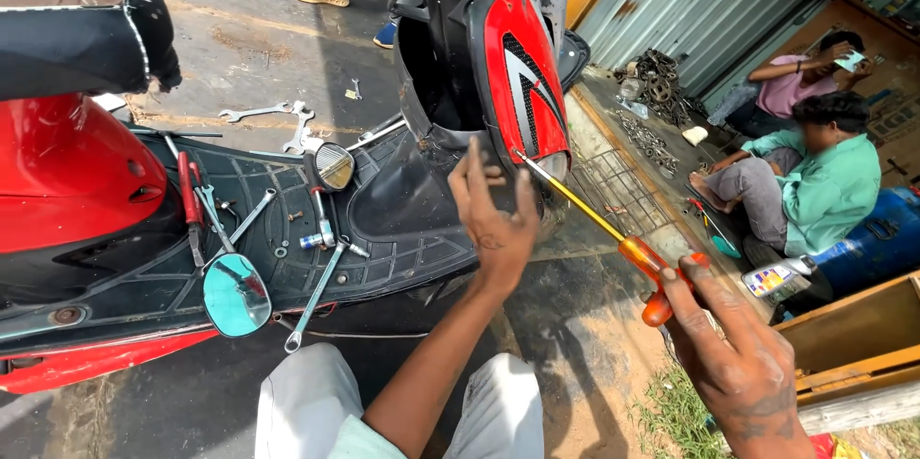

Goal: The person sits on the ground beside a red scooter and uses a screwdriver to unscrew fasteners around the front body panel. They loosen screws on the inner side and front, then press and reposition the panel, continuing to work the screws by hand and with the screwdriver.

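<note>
My right hand (738,354) grips the orange handle of a long screwdriver (613,234); its yellow shaft runs up and left, with the tip at the lower edge of the scooter's red front panel (522,66). My left hand (494,219) is raised with fingers spread, holding nothing, just in front of the scooter's black inner leg shield (422,85) and close to the screwdriver tip. The red and black scooter stands across the view, its footboard (249,229) below my left arm.
Two detached mirrors (236,294), spanners (259,112), pliers and small bolts lie on the footboard and the ground. The seat (77,18) is at upper left. Two people sit at right beside a blue drum (877,243) and wooden crates (853,334). Another person's feet stand behind the scooter.
</note>
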